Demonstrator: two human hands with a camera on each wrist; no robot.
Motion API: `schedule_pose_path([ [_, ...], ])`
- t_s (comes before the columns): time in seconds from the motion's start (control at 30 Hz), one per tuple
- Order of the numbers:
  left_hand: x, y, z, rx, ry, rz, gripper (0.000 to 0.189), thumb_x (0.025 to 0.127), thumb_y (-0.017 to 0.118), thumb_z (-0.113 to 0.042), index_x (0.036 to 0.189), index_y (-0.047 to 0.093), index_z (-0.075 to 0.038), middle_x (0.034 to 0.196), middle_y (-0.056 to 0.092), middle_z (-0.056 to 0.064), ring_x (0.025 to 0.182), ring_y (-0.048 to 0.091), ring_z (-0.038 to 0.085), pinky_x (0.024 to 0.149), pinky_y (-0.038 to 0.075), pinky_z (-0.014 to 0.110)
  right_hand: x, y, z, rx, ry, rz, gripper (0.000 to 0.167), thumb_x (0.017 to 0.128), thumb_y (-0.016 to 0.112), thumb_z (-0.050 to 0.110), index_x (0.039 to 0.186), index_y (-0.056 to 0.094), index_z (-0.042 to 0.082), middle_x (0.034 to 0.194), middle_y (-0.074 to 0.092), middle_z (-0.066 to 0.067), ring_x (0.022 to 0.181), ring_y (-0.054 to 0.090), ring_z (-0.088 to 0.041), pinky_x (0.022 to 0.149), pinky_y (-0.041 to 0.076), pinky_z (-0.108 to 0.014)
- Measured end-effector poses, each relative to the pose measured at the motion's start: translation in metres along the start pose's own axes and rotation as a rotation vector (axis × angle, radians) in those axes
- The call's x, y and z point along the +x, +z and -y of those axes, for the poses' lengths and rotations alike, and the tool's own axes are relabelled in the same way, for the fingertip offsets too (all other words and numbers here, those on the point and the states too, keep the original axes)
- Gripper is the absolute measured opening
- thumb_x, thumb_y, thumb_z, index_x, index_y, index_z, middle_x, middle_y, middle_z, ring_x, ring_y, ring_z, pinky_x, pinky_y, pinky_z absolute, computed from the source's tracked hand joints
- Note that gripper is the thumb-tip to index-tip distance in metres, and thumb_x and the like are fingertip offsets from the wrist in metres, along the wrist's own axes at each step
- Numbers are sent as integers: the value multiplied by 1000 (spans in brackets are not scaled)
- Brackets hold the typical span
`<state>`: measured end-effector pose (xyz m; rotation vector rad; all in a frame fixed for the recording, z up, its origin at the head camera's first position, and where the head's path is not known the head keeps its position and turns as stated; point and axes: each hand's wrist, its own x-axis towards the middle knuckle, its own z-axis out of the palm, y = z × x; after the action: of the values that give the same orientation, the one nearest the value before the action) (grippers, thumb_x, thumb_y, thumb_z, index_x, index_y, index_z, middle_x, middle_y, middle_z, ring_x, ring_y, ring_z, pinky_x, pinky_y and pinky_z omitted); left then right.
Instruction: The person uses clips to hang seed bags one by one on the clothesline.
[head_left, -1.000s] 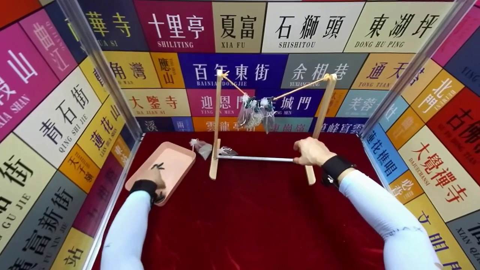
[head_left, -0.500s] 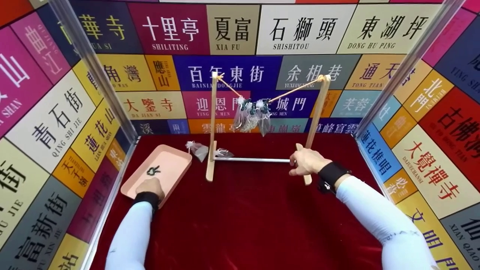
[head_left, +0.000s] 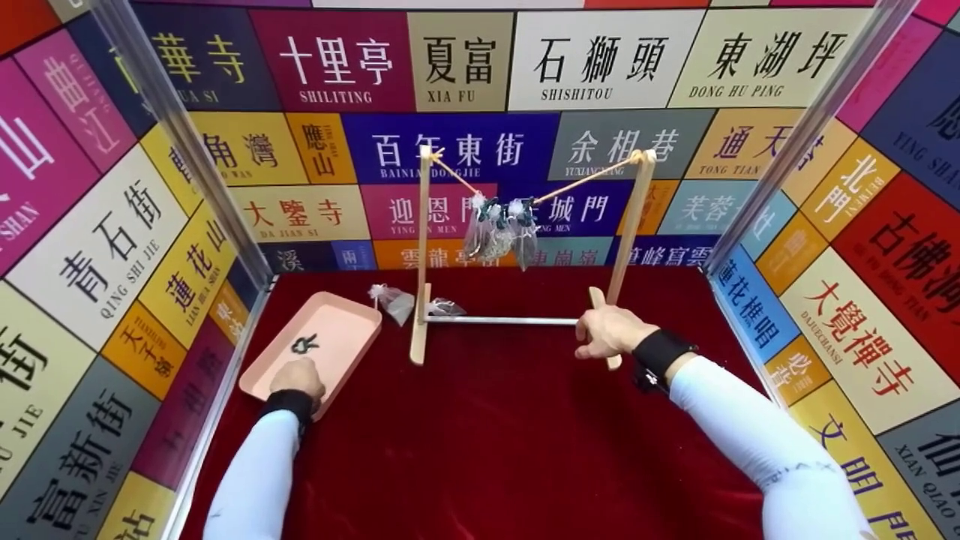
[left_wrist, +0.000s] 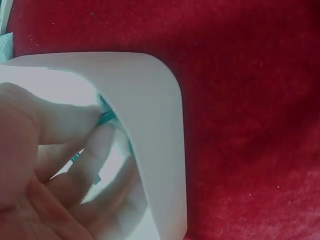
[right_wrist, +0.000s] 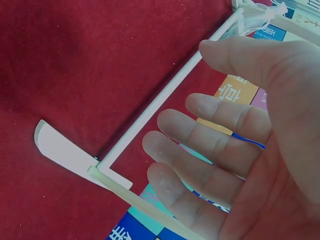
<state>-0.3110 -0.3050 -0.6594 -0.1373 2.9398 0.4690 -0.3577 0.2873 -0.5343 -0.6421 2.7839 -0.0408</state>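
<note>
My left hand (head_left: pixel 298 379) is inside the pink tray (head_left: pixel 349 319). In the left wrist view its thumb and forefinger pinch a small green clip (left_wrist: pixel 106 117), partly hidden by the fingertips and the tray wall. More dark green clips (head_left: pixel 304 345) lie beyond the knuckles. My right hand (head_left: pixel 611 331) hovers by the right foot of a wooden stand, fingers loosely bent and holding nothing; in the right wrist view the pale rod (right_wrist: pixel 160 107) passes beyond its fingers. Small sheer bags (head_left: pixel 499 232) hang from the stand's cord (head_left: pixel 589 180), with dark green clips at their tops.
Two more sheer bags lie at the stand's left post (head_left: pixel 422 247): one bag (head_left: pixel 394 301) outside it, another bag (head_left: pixel 447 307) behind the rod. Red cloth (head_left: pixel 480 435) covers the surface. Printed panels (head_left: pixel 457 146) wall in the back and both sides.
My left hand has shifted within the tray, and the loose clips ahead of it show more clearly. My right hand has come away from the stand's lower right corner, its fingers loosened.
</note>
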Motion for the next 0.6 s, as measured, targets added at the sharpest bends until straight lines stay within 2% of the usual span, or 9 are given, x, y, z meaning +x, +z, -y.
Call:
schedule_pose_path([
  [0.03,-1,-1,0,-15,16,-11,12,82,68,-2,86,76,6,99,80,34,94,79,52,83,66,64,0,1,1,1,3,1,40,91,86,43,114,85,11,105,83,-10,104,80,-43,89,65,-59],
  [0.07,7,10,12,-36,55,-45,11,83,68,-5,84,75,3,97,81,29,93,80,47,83,67,60,0,1,2,0,0,2,40,91,86,43,114,85,10,104,84,-9,104,80,-43,89,65,-59],
  [0.17,11,10,14,-84,89,-69,10,82,67,-6,73,68,-3,85,79,22,83,77,40,83,66,59,0,1,6,0,-10,1,38,92,86,43,113,86,11,101,84,-6,102,81,-41,88,66,-58],
  [0.27,24,18,21,-151,111,-83,18,82,67,-8,67,58,-11,72,68,11,72,65,32,71,58,53,0,2,8,-3,-36,1,36,92,86,42,111,86,11,97,83,-5,101,81,-38,86,66,-57],
  [0.3,24,16,16,-158,93,-91,19,80,67,-6,67,55,-13,69,63,10,69,60,33,68,55,54,0,2,9,-4,-44,-3,35,92,86,41,110,86,11,96,83,-5,101,80,-37,86,67,-57],
  [0.4,50,41,36,-223,111,-123,14,80,66,-10,74,54,-15,68,58,5,68,58,31,64,50,46,0,2,10,-7,-54,-12,33,92,86,40,108,86,11,95,83,-6,104,80,-35,87,67,-56],
  [0.5,72,65,55,-259,117,-121,2,85,63,-13,87,63,-12,74,68,7,75,69,34,71,57,46,-1,3,12,-7,-46,-11,32,92,86,40,107,86,11,96,83,-6,104,80,-36,88,67,-56],
  [0.6,79,72,58,-298,90,-66,17,93,61,-19,97,73,-7,82,77,10,87,77,39,84,63,51,-4,4,12,-16,-41,13,32,94,85,40,108,86,12,99,83,-7,103,80,-37,90,66,-56],
])
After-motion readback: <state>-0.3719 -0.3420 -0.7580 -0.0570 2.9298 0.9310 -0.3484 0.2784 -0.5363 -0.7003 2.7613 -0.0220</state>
